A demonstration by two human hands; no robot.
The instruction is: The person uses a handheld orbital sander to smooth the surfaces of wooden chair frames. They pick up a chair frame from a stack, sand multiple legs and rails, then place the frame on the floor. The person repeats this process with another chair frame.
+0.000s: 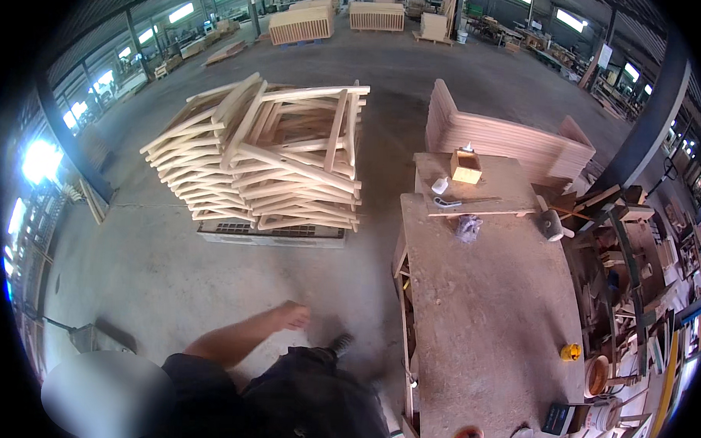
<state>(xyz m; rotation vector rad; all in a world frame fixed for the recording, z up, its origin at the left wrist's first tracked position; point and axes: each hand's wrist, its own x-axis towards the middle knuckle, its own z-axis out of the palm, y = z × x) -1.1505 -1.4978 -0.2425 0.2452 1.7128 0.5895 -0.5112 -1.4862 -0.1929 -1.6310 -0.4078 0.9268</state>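
Note:
My left hand point(293, 316) hangs out over the concrete floor point(156, 266) at the lower middle; it holds nothing and its fingers are relaxed and slightly blurred. The bare forearm runs back to a dark sleeve at the bottom edge. My dark clothing and one shoe point(341, 343) show just right of the hand. The hand touches nothing. A tall stack of pale wooden frames point(268, 154) on a pallet stands ahead of it, well apart. My right hand is out of view.
A long dusty workbench point(486, 301) runs along the right, carrying a small wooden box point(466, 167), a mallet point(552, 224) and a yellow tape measure point(570, 352). Stacked wooden panels point(508, 139) lie behind it. Tools and offcuts crowd the far right.

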